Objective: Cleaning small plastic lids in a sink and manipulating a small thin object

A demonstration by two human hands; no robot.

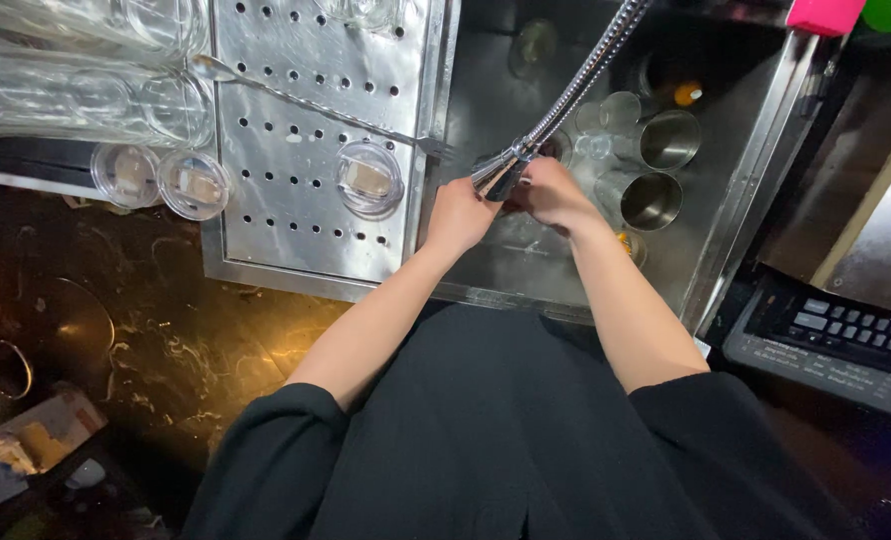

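The sink is dull brushed steel, and beside it the perforated drainboard is brighter metal with a soft sheen. Over the sink, the hose is ribbed, glossy metal; inside it, two metal cups shine smooth among clear glasses. Left of the sink, clear plastic lids look glossy.

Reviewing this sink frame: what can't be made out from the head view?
- What the left hand and right hand hold under the spray hose: fingers cover it, and whether they grip anything is unclear.
- Whether water runs: too dim.
- Sink bottom: dark, things there indistinct.
- Glasses on the drainboard: cut off by the top and left edges.
- Keyboard: cut off by the right edge.
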